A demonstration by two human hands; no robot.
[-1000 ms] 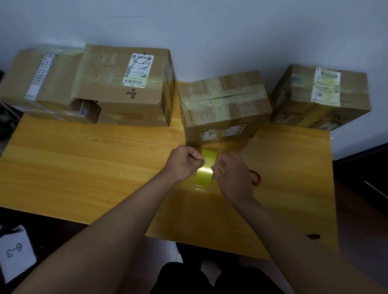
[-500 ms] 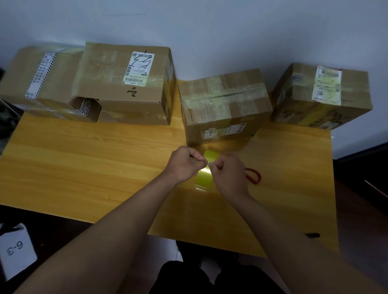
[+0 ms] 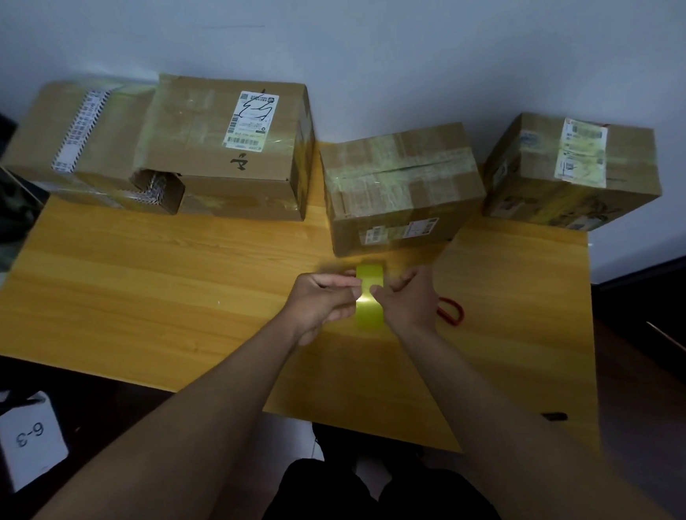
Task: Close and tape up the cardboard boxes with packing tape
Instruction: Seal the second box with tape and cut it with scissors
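Since 0.5 s back, our 2 hands have drawn a little closer over the yellow tape strip (image 3: 370,298), and the right thumb now lies on its upper part; the boxes have not shifted. We hold the strip between us just above the counter (image 3: 151,299): the left hand (image 3: 323,302) has its grip curled and clamped on the strip's left edge, and the right hand (image 3: 408,297) pinches the right edge, thumb on top. The strip's long axis runs away from us, toward the middle box (image 3: 401,185), which stands just beyond the fingertips, nearly touching the strip's far end. That is the relation the next move seems to turn on: the box lies straight ahead along the tape's length, and both hands are about equally near it, the right perhaps slightly nearer. We judge that we are freeing or straightening a length of tape before laying it on a box. The middle box already shows tape across its seam; the large box (image 3: 225,146) at left has a gaping flap low on its front-left corner and looks least finished. A red loop (image 3: 452,312) lies on the counter just right of the right hand.
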